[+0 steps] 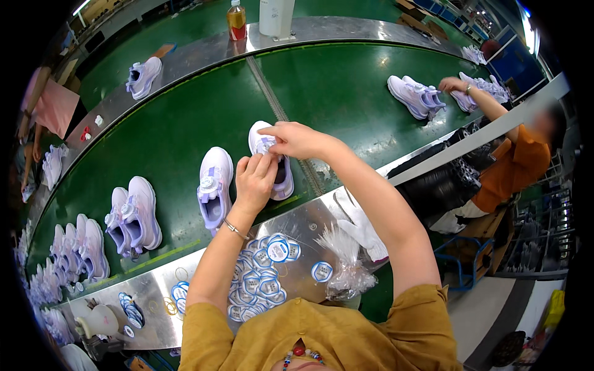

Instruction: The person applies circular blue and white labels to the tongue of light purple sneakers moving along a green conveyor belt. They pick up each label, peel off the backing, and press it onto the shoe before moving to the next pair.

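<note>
A white and lavender sneaker (284,183) stands on the green conveyor belt, toe pointing away from me. Both my hands are at its upper. My left hand (255,180) has its fingers curled together against the tongue and lace area. From the right, my right hand (301,141) reaches over the shoe, its fingers bent and pinching near the front of the laces. The fingers partly cover the spot they grip. Just left of them stands a matching sneaker (216,176), with a round dial on its tongue, untouched.
Round blue-and-white tags (257,285) lie piled on the metal ledge (303,226), beside clear plastic fasteners (340,253) and a white glove (359,226). More sneakers (136,213) stand along the belt at left. Another person (516,154) handles shoes at right. A bottle (236,23) stands beyond.
</note>
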A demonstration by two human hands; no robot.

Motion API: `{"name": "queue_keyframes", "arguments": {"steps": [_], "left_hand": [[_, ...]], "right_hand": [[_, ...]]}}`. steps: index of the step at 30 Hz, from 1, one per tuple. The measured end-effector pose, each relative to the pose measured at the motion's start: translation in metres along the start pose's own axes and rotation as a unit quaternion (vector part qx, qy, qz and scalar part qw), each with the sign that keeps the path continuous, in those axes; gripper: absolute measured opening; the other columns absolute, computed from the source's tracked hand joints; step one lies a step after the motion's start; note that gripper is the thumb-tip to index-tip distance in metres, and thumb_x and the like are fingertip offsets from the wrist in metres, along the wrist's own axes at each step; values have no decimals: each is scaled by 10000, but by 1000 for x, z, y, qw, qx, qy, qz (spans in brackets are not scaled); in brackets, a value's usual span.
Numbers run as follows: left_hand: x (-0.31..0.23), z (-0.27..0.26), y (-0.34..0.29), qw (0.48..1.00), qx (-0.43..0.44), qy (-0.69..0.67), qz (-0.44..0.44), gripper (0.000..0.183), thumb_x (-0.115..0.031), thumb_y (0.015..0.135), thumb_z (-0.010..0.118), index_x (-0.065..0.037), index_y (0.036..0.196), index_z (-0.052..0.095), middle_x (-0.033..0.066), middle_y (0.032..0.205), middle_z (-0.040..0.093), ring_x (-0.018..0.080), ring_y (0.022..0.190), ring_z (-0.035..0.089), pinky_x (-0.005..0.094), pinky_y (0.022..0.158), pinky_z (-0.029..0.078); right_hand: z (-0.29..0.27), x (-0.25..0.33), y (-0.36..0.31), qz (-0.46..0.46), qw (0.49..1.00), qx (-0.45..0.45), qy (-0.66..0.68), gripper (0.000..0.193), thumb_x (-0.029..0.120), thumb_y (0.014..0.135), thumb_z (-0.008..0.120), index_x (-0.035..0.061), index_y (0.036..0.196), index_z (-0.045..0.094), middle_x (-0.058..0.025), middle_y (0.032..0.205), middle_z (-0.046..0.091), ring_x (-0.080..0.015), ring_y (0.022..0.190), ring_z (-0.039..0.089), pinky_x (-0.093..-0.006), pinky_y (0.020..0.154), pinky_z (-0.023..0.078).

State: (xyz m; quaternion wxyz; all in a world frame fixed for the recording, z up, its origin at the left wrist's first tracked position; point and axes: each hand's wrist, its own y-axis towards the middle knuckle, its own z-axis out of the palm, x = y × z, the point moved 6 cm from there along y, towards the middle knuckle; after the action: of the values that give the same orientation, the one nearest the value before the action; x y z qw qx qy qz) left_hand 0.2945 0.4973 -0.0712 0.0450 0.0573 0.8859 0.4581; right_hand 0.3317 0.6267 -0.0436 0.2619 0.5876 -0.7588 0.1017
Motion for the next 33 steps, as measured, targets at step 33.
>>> {"name": "queue_keyframes", "arguments": {"steps": [33], "left_hand": [[11, -10, -27, 1000, -10, 10, -7, 280, -112, 739, 595, -34, 1001, 655, 49, 1029, 605, 182, 942, 563, 346, 794, 398]], "right_hand": [[27, 19, 7, 66, 996, 10, -67, 293, 224, 816, 649, 41, 1044, 647, -158, 923, 571, -310, 880, 571, -376, 778, 463]]}}
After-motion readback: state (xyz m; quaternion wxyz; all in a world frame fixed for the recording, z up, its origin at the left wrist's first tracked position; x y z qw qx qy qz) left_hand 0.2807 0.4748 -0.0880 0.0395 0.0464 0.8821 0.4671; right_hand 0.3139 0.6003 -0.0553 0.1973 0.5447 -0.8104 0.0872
